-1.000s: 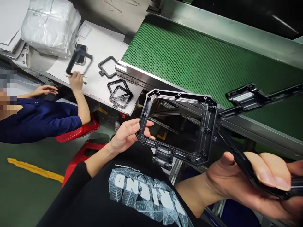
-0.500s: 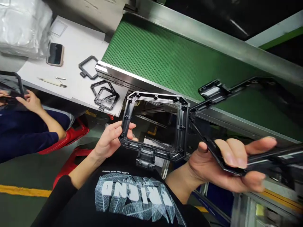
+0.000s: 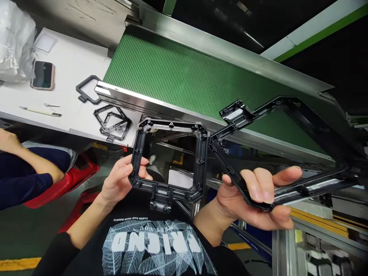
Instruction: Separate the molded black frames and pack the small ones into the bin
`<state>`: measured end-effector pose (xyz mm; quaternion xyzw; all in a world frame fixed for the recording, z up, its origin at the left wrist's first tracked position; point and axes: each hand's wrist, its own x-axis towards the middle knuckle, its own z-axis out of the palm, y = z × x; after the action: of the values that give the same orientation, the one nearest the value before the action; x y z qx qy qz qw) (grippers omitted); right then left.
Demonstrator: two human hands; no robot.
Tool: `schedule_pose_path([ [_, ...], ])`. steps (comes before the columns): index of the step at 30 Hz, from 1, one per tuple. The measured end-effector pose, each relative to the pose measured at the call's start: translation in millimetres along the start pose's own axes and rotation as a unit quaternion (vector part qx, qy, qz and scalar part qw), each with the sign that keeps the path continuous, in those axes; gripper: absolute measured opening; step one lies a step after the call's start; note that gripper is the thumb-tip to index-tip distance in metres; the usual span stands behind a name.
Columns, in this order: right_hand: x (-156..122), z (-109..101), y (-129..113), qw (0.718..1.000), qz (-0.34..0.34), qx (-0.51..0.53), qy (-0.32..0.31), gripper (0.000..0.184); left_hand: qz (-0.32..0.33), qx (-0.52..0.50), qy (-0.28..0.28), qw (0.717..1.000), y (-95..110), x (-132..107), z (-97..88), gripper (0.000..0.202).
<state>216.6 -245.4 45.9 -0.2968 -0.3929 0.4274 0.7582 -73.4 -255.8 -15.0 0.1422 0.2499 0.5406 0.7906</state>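
Head view: we're doubling up, lol

So our left hand (image 3: pixel 116 178) is pinching the near-left corner of one black frame (image 3: pixel 201 165), and our right hand (image 3: pixel 244 212) has fingers curled over a second frame (image 3: pixel 319 128), one finger poking out. We've got both up by the green conveyor (image 3: pixel 184 69); more frames (image 3: pixel 125 134) lie on the table (image 3: pixel 77 61), far left.

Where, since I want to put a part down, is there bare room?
The green belt lies bare between its metal sides, left of the frame in the right hand. The white tabletop has a bare patch between phone and single black frame. Crowded: the tabletop's corner beside the belt, where black frames overlap.
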Motion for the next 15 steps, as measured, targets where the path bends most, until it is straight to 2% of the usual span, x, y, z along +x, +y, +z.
schedule_pose_path([
  [3,3,2,0,0.996,-0.035,-0.049,-0.065,0.055,0.017,-0.005,-0.009,1.0,2,4,8.0,0.024],
  [8,2,9,1,0.978,-0.056,-0.144,-0.138,0.055,0.01,0.009,-0.051,0.999,4,15,32.4,0.036],
  [12,-8,18,4,0.966,-0.079,-0.18,-0.168,0.055,0.014,0.095,0.007,0.995,-5,26,52.1,0.034],
  [15,-20,26,4,0.958,-0.075,-0.225,-0.163,0.056,0.084,0.229,0.049,0.969,-14,36,68.3,0.022],
])
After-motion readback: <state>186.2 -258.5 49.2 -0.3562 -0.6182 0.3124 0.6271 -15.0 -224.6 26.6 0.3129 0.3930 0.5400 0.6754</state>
